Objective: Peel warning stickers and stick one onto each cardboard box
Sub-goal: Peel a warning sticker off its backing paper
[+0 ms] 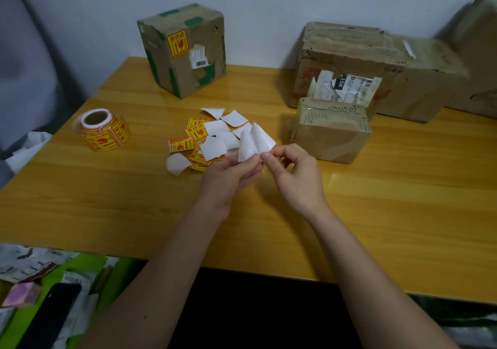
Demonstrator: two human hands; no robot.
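Two bare forearms reach forward side by side, the left hand [228,176] and right hand [293,174] raised close together, fingertips nearly meeting, each with fingers curled and pinching a curled white sheet.

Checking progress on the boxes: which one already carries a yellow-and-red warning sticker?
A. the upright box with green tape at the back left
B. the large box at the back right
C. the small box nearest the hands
A: the upright box with green tape shows the warning sticker on its front face.

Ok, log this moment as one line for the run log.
step: peeling sticker | left hand: pinching it | right hand: pinching it | stickered: green-taped box | unstickered face: small box
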